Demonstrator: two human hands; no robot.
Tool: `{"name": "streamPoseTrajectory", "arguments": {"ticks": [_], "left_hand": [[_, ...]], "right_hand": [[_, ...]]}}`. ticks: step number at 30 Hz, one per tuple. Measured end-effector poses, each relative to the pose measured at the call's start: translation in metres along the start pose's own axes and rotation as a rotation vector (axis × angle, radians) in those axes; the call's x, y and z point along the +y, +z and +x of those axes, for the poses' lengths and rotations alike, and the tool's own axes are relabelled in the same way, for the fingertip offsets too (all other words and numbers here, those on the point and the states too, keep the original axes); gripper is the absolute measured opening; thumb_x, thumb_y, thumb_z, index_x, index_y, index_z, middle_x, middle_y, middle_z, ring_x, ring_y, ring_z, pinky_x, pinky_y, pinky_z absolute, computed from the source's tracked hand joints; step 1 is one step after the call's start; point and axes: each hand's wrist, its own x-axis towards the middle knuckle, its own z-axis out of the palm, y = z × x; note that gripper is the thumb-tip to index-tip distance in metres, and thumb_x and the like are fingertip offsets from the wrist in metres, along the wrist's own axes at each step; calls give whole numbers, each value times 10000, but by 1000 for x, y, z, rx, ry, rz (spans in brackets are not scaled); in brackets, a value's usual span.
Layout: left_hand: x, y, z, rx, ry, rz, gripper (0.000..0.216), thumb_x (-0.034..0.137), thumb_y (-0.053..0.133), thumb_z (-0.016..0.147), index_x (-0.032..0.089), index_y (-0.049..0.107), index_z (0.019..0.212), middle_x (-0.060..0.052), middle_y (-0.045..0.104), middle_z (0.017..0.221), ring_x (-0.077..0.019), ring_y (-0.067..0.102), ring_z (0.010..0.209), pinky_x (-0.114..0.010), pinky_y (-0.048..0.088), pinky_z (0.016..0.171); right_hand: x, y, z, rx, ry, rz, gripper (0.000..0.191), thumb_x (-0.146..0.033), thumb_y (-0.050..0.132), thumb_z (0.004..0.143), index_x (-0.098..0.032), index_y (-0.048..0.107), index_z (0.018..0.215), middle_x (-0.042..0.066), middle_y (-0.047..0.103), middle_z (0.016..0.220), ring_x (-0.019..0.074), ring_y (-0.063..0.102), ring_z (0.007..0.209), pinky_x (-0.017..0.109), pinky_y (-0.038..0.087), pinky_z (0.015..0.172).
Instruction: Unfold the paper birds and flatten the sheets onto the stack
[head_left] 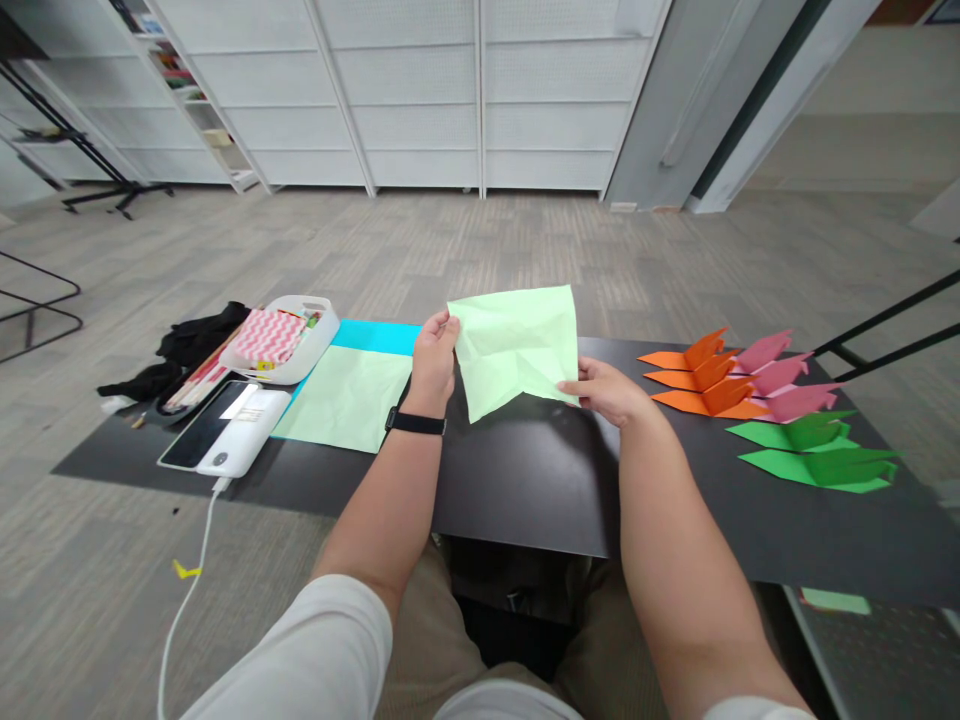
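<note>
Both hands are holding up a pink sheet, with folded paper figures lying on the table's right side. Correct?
Wrong colour: the head view shows a pale green sheet. The left hand and right hand do hold it up, with folded paper figures on the right.

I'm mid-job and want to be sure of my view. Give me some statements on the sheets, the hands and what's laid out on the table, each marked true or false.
1. The left hand and the right hand both grip the raised light green sheet. True.
2. The black band is worn on the right arm. False: it is on the left arm.
3. The blue sheet lies partly under a second light green sheet on the table. True.
4. The pink folded pieces lie nearer the person than the green folded pieces. False: the green ones are nearer.
5. The zigzag-patterned item sits in the white tray. True.
</note>
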Motion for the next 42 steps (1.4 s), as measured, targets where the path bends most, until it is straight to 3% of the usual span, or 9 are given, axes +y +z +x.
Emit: {"name": "streamPoseTrajectory", "arguments": {"ticks": [8, 13, 16, 21, 24, 28, 32, 36, 42], "left_hand": [[6, 1, -3, 7, -26, 19, 353, 474, 832, 918, 205, 712, 1112, -70, 798, 1085, -212, 770, 1017, -370, 642, 938], [23, 12, -18, -199, 131, 71, 400, 617, 797, 914, 227, 730, 968, -52, 794, 1041, -218, 753, 1095, -361, 602, 995], [32, 14, -27, -372, 153, 178, 518, 734, 732, 906, 218, 768, 894, -78, 814, 1054, -273, 748, 1172, -443, 560, 1103], [36, 13, -27, -462, -30, 291, 789, 845, 381, 1007, 194, 770, 787, -121, 811, 885, -286, 789, 998, -473, 591, 1039], [31, 13, -28, -457, 63, 479, 555, 695, 567, 1021, 202, 807, 931, -106, 822, 1034, -265, 767, 1060, -455, 561, 1091], [9, 16, -36, -717, 296, 834, 253, 375, 758, 949, 266, 810, 1172, -85, 762, 1343, -285, 662, 1332, -501, 418, 1260], [-19, 16, -43, -979, 319, 1154, 532, 294, 782, 901, 239, 697, 1423, -110, 627, 1574, -316, 531, 1502, -517, 354, 1308], [-34, 16, -49, -992, 356, 1339, 590, 384, 762, 935, 212, 649, 1487, -141, 612, 1577, -333, 552, 1464, -511, 377, 1280], [-40, 17, -54, -1012, 425, 1380, 548, 448, 741, 965, 163, 687, 1429, -197, 585, 1565, -339, 507, 1497, -502, 333, 1305]], "right_hand": [[6, -8, 10, 173, -353, -66, 444, -444, 920, 699, -220, 790, 1060, 64, 824, 1036, 262, 750, 967, 460, 606, 961], [11, -14, 21, 538, -611, -255, 293, -451, 827, 753, -237, 840, 952, 103, 729, 1233, 304, 675, 1209, 506, 553, 1083], [14, -28, 25, 631, -627, -259, 274, -421, 816, 747, -238, 865, 945, 117, 682, 1301, 315, 648, 1269, 518, 516, 1139], [17, -38, 25, 528, -507, -296, 230, -410, 843, 731, -267, 888, 906, 103, 664, 1352, 326, 641, 1287, 523, 477, 1183], [20, -33, 25, 409, -493, -412, 196, -388, 808, 773, -287, 895, 915, 96, 644, 1423, 318, 625, 1315, 503, 497, 1171], [25, -29, 25, 330, -462, -623, 239, -295, 673, 838, -304, 900, 912, 73, 645, 1467, 299, 630, 1316, 485, 474, 1217], [22, -35, 23, 485, -447, -756, 387, -213, 565, 837, -292, 899, 1016, 91, 696, 1385, 343, 624, 1323, 540, 474, 1210], [14, -27, 19, 606, -514, -845, 443, -211, 507, 916, -242, 838, 1210, 135, 729, 1285, 352, 642, 1287, 531, 487, 1181], [24, 17, 20, 183, -539, -1097, 428, -340, 565, 1009, -263, 744, 1391, 115, 707, 1438, 324, 636, 1354, 510, 461, 1216]]}}
